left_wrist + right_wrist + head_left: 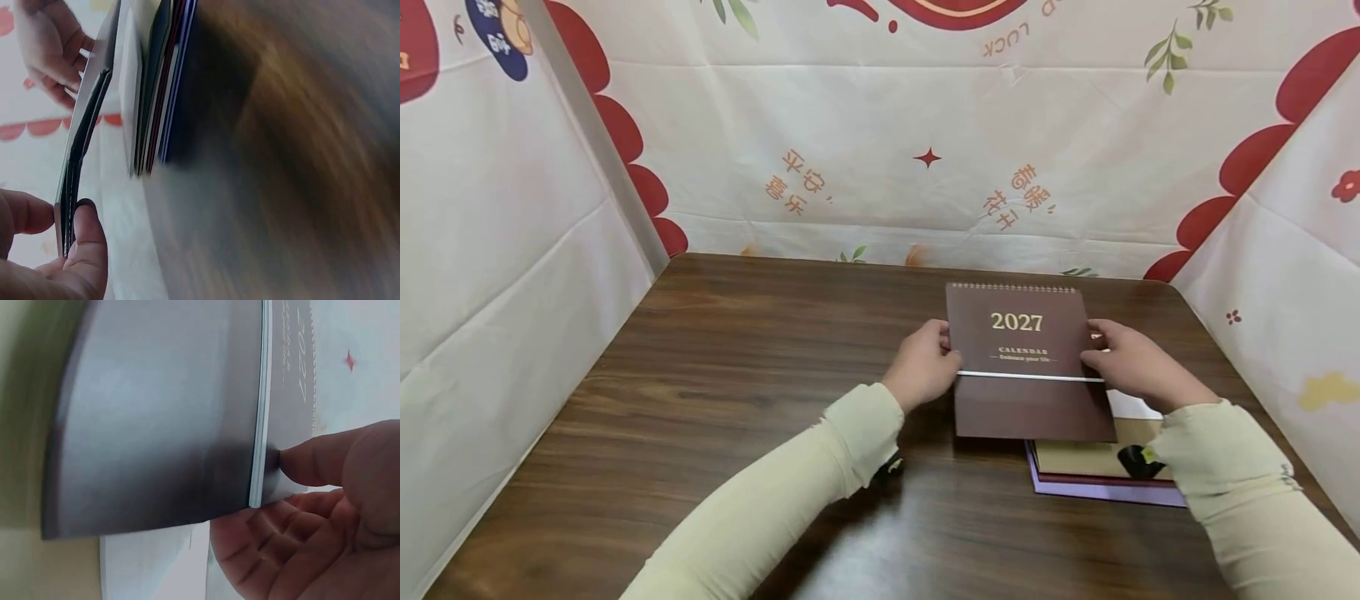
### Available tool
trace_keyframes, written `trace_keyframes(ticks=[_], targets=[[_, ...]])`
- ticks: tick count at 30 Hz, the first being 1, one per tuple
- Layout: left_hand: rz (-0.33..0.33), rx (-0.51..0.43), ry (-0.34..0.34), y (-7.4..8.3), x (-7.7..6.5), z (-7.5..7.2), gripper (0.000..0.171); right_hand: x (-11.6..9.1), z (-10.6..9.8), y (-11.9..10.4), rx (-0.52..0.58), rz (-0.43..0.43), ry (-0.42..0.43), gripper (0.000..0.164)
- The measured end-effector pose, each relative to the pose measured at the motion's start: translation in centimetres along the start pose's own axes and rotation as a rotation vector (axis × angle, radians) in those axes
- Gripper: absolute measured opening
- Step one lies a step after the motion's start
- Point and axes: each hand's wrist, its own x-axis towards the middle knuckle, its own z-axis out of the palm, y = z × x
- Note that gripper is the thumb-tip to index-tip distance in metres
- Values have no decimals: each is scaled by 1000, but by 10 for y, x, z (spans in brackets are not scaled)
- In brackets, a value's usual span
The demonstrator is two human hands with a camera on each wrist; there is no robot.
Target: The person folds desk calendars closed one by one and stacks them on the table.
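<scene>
A dark brown 2027 desk calendar [1037, 408] with a spiral-bound top edge is held up by its two sides, in front of and partly over a stack of flat items. My left hand [922, 364] pinches its left side between thumb and fingers. On the opposite side my right hand [1138, 364] grips it, thumb on the front and fingers behind, as the right wrist view shows at the calendar's cover [162, 412]. A white strip [1030, 377] runs across the front below the lettering. Seen from the left wrist, the calendar [94, 100] stands apart from the stack's edges [169, 94].
The stack under the right forearm shows a purple bottom item [1105, 489], a dark red layer, a tan one [1075, 458] and a white one [1131, 407]. A brown wood-grain table [737, 375] lies beneath. Printed white cloth [865, 108] hangs behind and at both sides.
</scene>
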Motion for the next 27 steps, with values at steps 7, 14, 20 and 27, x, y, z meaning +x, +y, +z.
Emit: trace_keyframes(ticks=[7, 14, 20, 27], targets=[[-52, -130, -36, 14, 2, 40, 43, -16, -23, 36, -24, 44, -29, 61], [-70, -202, -37, 20, -3, 65, 42, -23, -31, 59, -59, 102, -65, 61], [33, -106, -92, 23, -8, 71, 28, -24, -31, 69, -91, 102, -40, 56], [25, -35, -167, 24, -12, 76, 60, -21, -29, 78, -146, 102, 14, 57]])
